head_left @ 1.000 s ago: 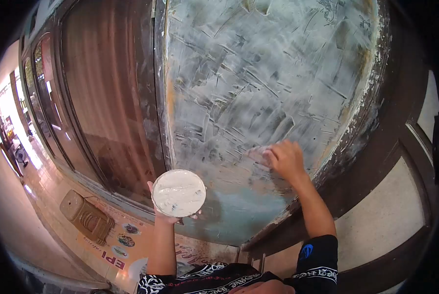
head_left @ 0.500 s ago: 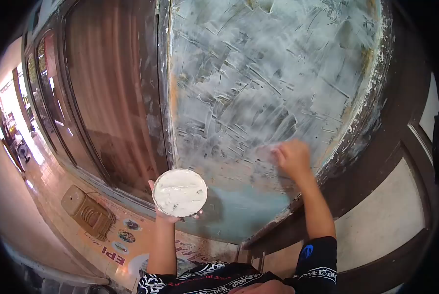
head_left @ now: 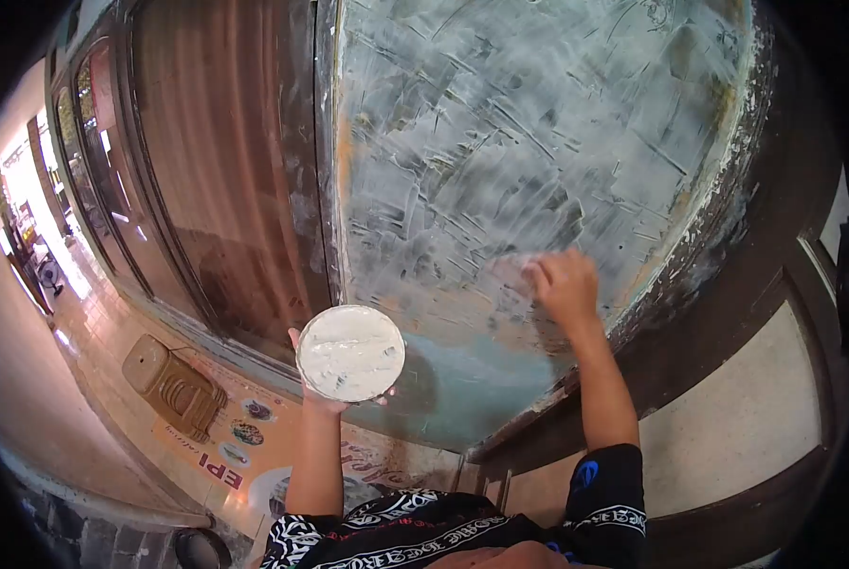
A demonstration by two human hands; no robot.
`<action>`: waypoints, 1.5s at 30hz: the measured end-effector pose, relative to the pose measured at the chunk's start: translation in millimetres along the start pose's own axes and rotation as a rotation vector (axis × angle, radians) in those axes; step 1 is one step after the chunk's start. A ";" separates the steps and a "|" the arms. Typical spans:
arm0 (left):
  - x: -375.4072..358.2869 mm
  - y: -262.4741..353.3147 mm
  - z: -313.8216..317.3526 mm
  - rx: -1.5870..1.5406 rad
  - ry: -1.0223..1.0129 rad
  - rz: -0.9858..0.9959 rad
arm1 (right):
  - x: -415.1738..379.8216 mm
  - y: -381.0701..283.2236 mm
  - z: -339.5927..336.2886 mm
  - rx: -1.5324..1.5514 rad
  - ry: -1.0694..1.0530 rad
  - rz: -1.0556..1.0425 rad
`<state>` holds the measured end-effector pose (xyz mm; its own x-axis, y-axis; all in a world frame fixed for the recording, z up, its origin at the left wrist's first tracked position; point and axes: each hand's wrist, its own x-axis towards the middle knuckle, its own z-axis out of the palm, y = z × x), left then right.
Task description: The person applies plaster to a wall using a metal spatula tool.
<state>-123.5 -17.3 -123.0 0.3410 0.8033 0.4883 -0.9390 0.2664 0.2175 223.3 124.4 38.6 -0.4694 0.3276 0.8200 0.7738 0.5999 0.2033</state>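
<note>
My left hand point(head_left: 322, 396) supports a round container of off-white putty point(head_left: 351, 353) from below, its fingers showing at the rim. The putty's face is turned up toward me, with a ridge and a few dark marks in it. My right hand point(head_left: 568, 289) is closed on a thin, pale, see-through scraper point(head_left: 514, 272), which is blurred and lies against the wall panel point(head_left: 500, 161). That panel is smeared with whitish streaks over grey, and a greenish strip shows along its bottom.
A brown curtain point(head_left: 220, 180) shows behind the window at left. A brown plastic stool point(head_left: 173, 384) lies on a printed banner point(head_left: 211, 455) on the floor. Dark wooden framing with a pale panel point(head_left: 742, 417) stands at right. A fan point(head_left: 50, 275) is far left.
The view has shifted slightly. The putty container appears a little higher, and my right hand with the scraper has moved slightly up along the panel.
</note>
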 end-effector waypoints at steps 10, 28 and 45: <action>-16.9 -4.3 9.1 -0.013 0.029 0.120 | -27.1 -28.9 11.3 0.222 -0.070 -0.109; -14.1 -26.4 14.6 0.018 0.189 0.169 | -8.8 -21.3 26.7 0.063 -0.157 -0.120; -18.9 -2.4 14.5 -0.029 0.147 0.222 | 32.2 -23.3 12.7 0.072 -0.072 -0.032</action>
<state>-127.0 -40.9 -120.4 0.1181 0.9120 0.3929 -0.9917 0.0884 0.0930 184.7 130.2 53.5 -0.5245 0.3578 0.7726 0.7268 0.6608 0.1873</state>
